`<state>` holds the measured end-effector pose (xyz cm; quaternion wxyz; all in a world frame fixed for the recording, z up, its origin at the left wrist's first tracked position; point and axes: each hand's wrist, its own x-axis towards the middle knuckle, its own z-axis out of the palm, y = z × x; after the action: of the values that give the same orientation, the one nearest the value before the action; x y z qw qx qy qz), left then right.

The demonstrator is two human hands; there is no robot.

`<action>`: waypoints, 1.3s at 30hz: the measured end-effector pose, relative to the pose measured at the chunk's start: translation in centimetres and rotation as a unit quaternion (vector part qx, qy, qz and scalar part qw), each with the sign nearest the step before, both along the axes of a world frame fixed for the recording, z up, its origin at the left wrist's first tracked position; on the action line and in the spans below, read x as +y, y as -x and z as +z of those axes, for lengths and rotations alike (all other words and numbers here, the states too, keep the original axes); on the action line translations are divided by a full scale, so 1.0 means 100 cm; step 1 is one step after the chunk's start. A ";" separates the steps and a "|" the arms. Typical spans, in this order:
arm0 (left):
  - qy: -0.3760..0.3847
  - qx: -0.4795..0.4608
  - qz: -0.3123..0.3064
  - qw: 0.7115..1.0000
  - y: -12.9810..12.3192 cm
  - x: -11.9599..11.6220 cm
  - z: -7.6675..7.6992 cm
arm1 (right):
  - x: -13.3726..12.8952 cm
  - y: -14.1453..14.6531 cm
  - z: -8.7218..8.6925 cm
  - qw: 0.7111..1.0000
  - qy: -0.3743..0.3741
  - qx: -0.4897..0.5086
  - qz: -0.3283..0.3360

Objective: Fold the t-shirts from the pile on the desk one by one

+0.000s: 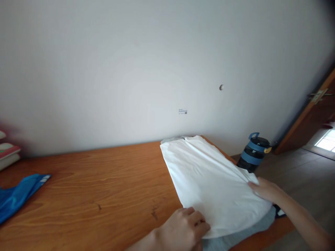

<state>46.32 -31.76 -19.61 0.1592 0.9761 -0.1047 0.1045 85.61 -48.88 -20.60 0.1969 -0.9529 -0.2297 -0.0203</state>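
Observation:
A smooth white garment (209,181), possibly a shirt, lies folded into a long shape at the table's right side. Beneath it a grey garment (243,232) shows along the near edge and at the far end. My left hand (183,226) is closed at the near left corner of the white garment, its fingers curled on the fabric. On the right edge, my right hand (265,191) pinches the white cloth between thumb and fingers and lifts it slightly. The fingertips of both hands are partly hidden.
The brown wooden table (104,188) meets a pale wall. Blue clothing (21,195) lies at the left, near a stack of items (9,153). A black and blue bottle (252,153) stands beyond the right edge; an open door (309,118) is farther right.

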 end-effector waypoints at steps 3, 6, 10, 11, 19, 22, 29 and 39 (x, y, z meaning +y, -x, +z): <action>0.075 -0.032 0.009 0.997 0.007 0.007 -0.007 | 0.017 0.027 0.013 0.989 0.134 -0.049 -0.027; 0.134 -0.071 0.049 0.987 0.010 0.029 -0.004 | 0.065 0.056 0.040 0.977 0.168 -0.117 0.063; 0.113 -0.101 0.138 0.979 0.010 0.074 -0.013 | 0.154 0.077 0.054 0.969 0.125 -0.130 0.166; 0.119 -0.108 0.163 0.973 0.010 0.085 -0.018 | 0.176 0.077 0.052 0.969 0.123 -0.132 0.171; 0.353 -0.089 0.300 0.882 0.006 0.114 -0.041 | 0.309 0.050 0.024 0.971 0.136 -0.116 0.159; 0.396 -0.064 0.327 0.856 0.004 0.116 -0.041 | 0.324 0.030 0.015 0.976 0.146 -0.089 0.138; 0.411 -0.040 0.320 0.852 0.002 0.117 -0.043 | 0.330 -0.009 0.018 0.988 0.123 -0.081 0.055; 0.344 -0.046 0.309 0.885 0.003 0.113 -0.035 | 0.342 0.118 -0.017 0.937 0.103 -0.091 0.321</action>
<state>46.03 -20.50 -23.13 0.4400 0.8369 0.2377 0.2225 73.80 -14.66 -22.35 0.0718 -0.8377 -0.5410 -0.0192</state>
